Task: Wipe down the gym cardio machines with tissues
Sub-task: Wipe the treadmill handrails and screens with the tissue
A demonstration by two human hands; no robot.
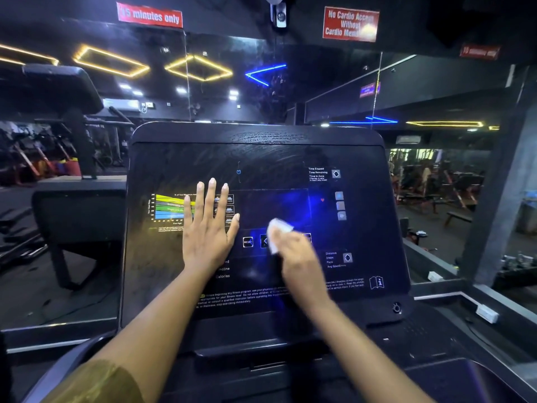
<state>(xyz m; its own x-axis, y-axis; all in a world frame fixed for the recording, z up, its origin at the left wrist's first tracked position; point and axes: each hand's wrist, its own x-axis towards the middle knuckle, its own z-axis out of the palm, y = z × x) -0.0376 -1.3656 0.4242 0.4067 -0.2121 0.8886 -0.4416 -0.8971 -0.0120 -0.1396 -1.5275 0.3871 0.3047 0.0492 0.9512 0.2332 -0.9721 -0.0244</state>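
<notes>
A cardio machine's big black console (357, 228) fills the middle of the head view, tilted up toward me, with printed labels and a coloured heart-rate chart at its left. My left hand (207, 228) lies flat on the panel with straight, spread fingers, partly covering the chart. My right hand (296, 254) grips a folded white tissue (278, 232) and presses it against the lower middle of the console, near the reset button. The right hand and tissue are blurred.
A mirror wall (305, 91) stands right behind the console, with red signs (149, 15) above it. Another machine's console (62, 82) stands at the left. A ledge with a small white box (488, 313) runs along the right side.
</notes>
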